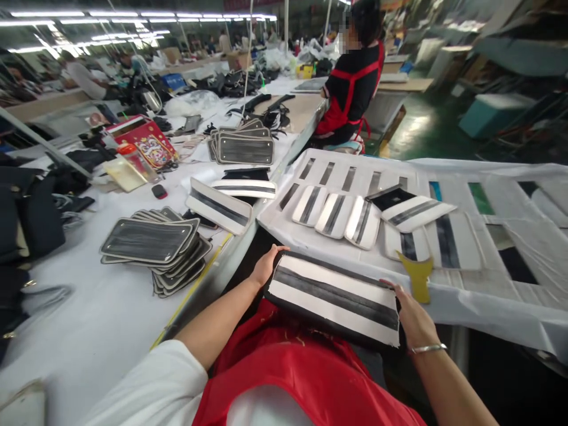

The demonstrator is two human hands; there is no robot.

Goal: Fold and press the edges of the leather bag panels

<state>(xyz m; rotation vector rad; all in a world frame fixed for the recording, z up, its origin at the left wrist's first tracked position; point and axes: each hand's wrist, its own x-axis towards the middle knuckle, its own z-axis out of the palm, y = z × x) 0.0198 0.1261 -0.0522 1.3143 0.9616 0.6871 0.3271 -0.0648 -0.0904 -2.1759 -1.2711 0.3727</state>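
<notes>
Between my two hands, just above my red apron, is a rectangular panel (pixel 335 284) with white and dark grey stripes and a black border. My left hand (pixel 267 263) grips its left end, fingers at the upper corner. At the other end my right hand (pixel 410 313) holds the right edge, its fingers partly hidden behind the panel. A yellow scraper-like tool (pixel 416 275) lies near my right hand on the white-covered table. Beyond the panel, several white panels with a dark stripe (pixel 333 214) lie in a row, some overlapping.
On the left table (pixel 110 319) sits a stack of dark, light-edged panels (pixel 148 239), with another stack (pixel 246 148) farther back. Striped panels (pixel 219 206) lie at its edge. A red box (pixel 146 145) stands behind. A co-worker (pixel 352 83) in a red apron sits beyond the right table (pixel 497 305).
</notes>
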